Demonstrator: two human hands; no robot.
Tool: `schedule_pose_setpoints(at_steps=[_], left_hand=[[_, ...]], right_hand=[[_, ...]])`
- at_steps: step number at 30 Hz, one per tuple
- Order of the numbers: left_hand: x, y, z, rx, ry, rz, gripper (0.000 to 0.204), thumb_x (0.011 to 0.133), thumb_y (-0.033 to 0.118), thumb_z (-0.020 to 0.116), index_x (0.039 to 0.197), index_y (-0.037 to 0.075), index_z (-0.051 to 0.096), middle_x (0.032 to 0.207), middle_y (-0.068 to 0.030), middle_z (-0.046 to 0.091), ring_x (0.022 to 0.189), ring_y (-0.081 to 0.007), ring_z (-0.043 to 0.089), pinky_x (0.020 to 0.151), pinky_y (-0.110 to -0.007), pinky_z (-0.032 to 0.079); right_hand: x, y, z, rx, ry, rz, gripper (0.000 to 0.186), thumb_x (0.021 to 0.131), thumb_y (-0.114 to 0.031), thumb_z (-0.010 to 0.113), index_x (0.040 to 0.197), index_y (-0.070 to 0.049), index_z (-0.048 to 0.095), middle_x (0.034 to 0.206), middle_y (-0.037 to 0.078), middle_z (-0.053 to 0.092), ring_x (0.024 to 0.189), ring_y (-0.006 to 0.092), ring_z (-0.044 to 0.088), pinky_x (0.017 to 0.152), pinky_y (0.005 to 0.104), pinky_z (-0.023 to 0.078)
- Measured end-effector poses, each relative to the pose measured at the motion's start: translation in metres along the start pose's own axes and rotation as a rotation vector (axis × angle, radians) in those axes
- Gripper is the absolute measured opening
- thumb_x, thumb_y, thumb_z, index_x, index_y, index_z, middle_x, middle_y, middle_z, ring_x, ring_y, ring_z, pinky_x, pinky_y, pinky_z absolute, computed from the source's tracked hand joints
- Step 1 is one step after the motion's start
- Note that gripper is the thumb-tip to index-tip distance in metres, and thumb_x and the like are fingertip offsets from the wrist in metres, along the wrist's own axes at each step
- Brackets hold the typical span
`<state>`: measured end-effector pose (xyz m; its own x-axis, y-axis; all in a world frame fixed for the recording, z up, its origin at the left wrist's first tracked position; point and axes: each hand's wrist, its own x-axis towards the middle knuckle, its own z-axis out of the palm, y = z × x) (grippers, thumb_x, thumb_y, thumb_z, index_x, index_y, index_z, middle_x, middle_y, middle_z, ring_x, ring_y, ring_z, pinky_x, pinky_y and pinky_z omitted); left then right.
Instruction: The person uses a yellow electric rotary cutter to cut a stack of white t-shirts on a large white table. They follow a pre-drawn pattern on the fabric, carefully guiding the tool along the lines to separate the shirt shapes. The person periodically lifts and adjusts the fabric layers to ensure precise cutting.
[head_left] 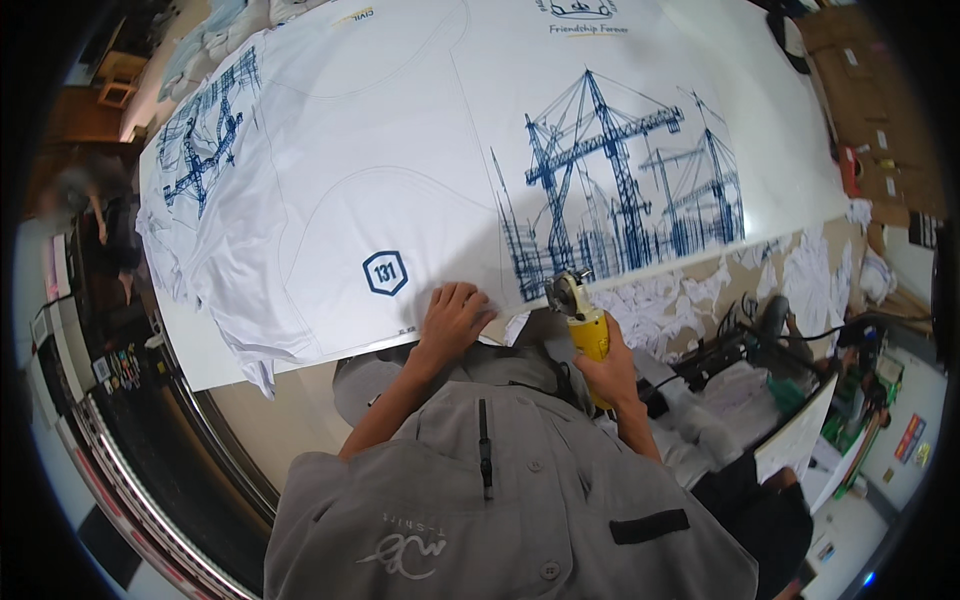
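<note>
White fabric (390,200) printed with blue crane drawings, a hexagon badge and faint curved outlines is spread on a white table (195,370), rumpled toward the left. My left hand (450,320) rests on the fabric near its front edge, below the badge, fingers slightly bent and apart. My right hand (605,365) grips a yellow electric rotary cutter (585,325). The cutter's metal head sits at the fabric's front edge, at the foot of the right crane print, to the right of my left hand.
Piled white scraps (800,285) lie on the floor beyond the table at right, near a dark cable. A dark rail-like machine (130,430) runs along the left. Brown boxes (870,120) stand at upper right. A blurred person (80,200) is at far left.
</note>
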<state>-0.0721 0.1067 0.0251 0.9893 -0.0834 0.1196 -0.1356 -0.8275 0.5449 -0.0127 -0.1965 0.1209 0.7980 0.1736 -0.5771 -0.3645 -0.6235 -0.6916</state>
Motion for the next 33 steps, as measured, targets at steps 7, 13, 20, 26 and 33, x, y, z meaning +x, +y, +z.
schedule_pose_setpoints(at_steps=[7,13,20,26,33], left_hand=[[-0.001,-0.023,0.010,0.048,-0.027,0.098,0.014,0.098,0.021,0.070,0.104,0.009,0.066,0.107,-0.0078,0.061,0.106,-0.0294,0.058,0.094,-0.045,0.044],[-0.003,-0.025,0.013,0.040,-0.016,0.082,0.014,0.099,0.022,0.068,0.104,0.009,0.066,0.106,-0.0074,0.062,0.107,-0.0288,0.057,0.096,-0.044,0.043],[-0.025,-0.040,-0.006,0.069,0.068,-0.017,0.032,0.097,0.028,0.073,0.124,0.012,0.067,0.135,-0.0072,0.061,0.137,-0.0295,0.052,0.113,-0.053,0.035],[-0.054,-0.068,-0.026,0.165,0.180,-0.162,0.053,0.094,0.032,0.075,0.140,0.009,0.060,0.155,-0.0090,0.052,0.153,-0.0315,0.039,0.122,-0.062,0.023],[-0.068,-0.069,-0.039,0.228,0.056,-0.235,0.077,0.096,0.054,0.071,0.153,0.007,0.053,0.168,-0.0125,0.042,0.159,-0.0342,0.033,0.125,-0.071,0.017]], right_hand=[[-0.052,0.020,0.076,-0.147,0.127,-0.079,0.093,0.081,-0.023,0.076,0.163,-0.008,0.036,0.129,0.030,0.069,0.117,0.0490,0.068,0.097,0.0494,0.055],[-0.057,0.008,0.098,-0.209,0.158,-0.077,0.100,0.080,-0.022,0.075,0.169,-0.015,0.029,0.129,0.030,0.069,0.115,0.0479,0.068,0.097,0.0508,0.055],[-0.051,0.013,0.102,-0.325,0.204,-0.189,0.100,0.081,-0.023,0.071,0.171,-0.031,0.028,0.118,0.029,0.073,0.102,0.0501,0.071,0.091,0.0528,0.056],[-0.043,0.017,0.100,-0.322,0.193,-0.170,0.097,0.080,-0.023,0.074,0.168,-0.029,0.033,0.114,0.024,0.074,0.103,0.0476,0.071,0.089,0.0530,0.056],[-0.035,0.006,0.097,-0.301,0.184,-0.185,0.096,0.080,-0.022,0.072,0.167,-0.030,0.033,0.118,0.026,0.074,0.104,0.0497,0.070,0.089,0.0534,0.056]])
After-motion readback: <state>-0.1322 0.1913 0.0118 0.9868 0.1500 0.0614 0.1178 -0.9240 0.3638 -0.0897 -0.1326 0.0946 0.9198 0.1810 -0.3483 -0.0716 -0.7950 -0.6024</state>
